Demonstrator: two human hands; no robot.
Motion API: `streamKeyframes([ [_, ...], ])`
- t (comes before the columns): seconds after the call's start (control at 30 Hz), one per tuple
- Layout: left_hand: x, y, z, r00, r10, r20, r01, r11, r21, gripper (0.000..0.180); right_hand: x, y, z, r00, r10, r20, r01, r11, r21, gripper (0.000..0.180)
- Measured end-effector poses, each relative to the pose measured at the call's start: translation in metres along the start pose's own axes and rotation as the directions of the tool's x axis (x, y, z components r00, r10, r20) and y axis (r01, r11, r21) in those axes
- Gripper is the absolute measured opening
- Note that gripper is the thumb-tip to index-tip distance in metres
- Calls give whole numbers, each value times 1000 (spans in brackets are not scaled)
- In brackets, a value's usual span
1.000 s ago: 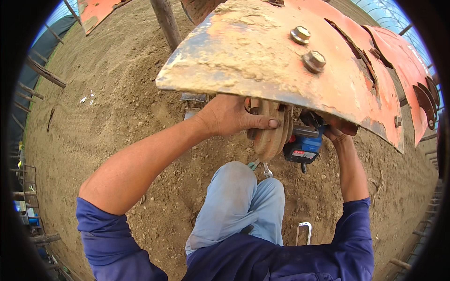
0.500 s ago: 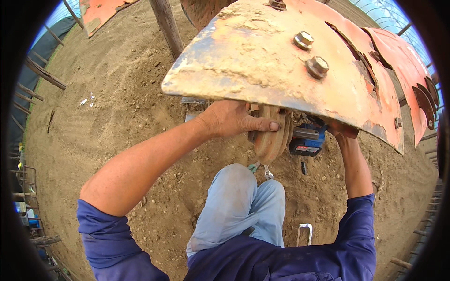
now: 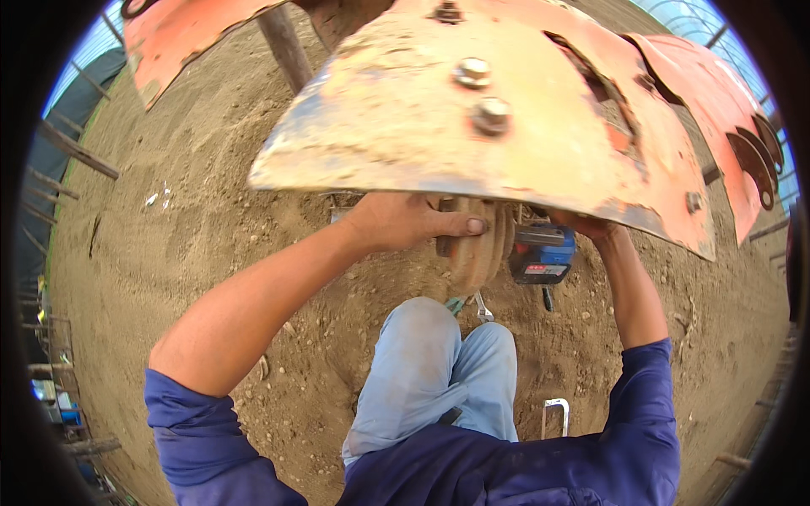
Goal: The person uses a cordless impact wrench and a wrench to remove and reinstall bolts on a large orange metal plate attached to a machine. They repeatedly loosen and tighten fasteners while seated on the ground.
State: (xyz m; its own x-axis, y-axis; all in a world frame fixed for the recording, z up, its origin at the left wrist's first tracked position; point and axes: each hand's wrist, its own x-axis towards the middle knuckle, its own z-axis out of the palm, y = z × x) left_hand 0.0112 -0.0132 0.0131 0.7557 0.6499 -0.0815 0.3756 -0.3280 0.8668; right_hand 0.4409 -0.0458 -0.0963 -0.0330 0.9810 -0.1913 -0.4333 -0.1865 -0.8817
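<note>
A worn orange metal guard [image 3: 557, 143], crusted with dirt, spans the space above both my hands. Beneath its near edge, my left hand [image 3: 396, 221] grips a dusty grooved pulley [image 3: 477, 253]; the thumb lies across it and the other fingers are hidden. To the right of the pulley is a blue cordless driver [image 3: 542, 255], its battery end toward me. My right hand [image 3: 589, 226] is wrapped round it, mostly covered by the guard's edge. The tool's front end is out of sight.
Two bolt heads [image 3: 491, 116] stand up from the guard. On the soil below lie an adjustable wrench [image 3: 483, 309], a green-handled tool [image 3: 456, 305] and a white metal frame [image 3: 555, 413]. Another orange panel [image 3: 181, 42] and a wooden post [image 3: 285, 49] stand beyond.
The guard appears shifted left and slightly blurred as the view moves. Both hands keep their places on the pulley and driver; more of the driver's battery end shows.
</note>
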Motion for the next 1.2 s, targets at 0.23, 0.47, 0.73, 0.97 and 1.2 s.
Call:
streamKeyframes([
  [0.23, 9, 1, 1, 998, -46, 49, 53, 987, -149, 92, -6, -9, 7, 985, 40, 166, -42, 999, 6, 66],
  [0.47, 4, -25, -1, 998, -66, -16, 65, 997, -52, 104, -8, 5, -3, 950, 95, 299, -89, 996, -33, 67],
  [0.73, 10, -17, 3, 998, -36, -47, 33, 998, -61, 100, -102, 32, -75, 986, 110, -129, -117, 992, -49, 61],
  [0.97, 2, -16, -3, 999, 32, 15, -31, 999, -24, 106, -226, 80, -121, 867, -172, -468, -300, 570, -765, 54],
  [1.2, 11, -18, -10, 908, -405, 108, 418, 857, -302, 74, -333, 155, -190, 659, -372, -653, -562, 333, -757, 69],
])
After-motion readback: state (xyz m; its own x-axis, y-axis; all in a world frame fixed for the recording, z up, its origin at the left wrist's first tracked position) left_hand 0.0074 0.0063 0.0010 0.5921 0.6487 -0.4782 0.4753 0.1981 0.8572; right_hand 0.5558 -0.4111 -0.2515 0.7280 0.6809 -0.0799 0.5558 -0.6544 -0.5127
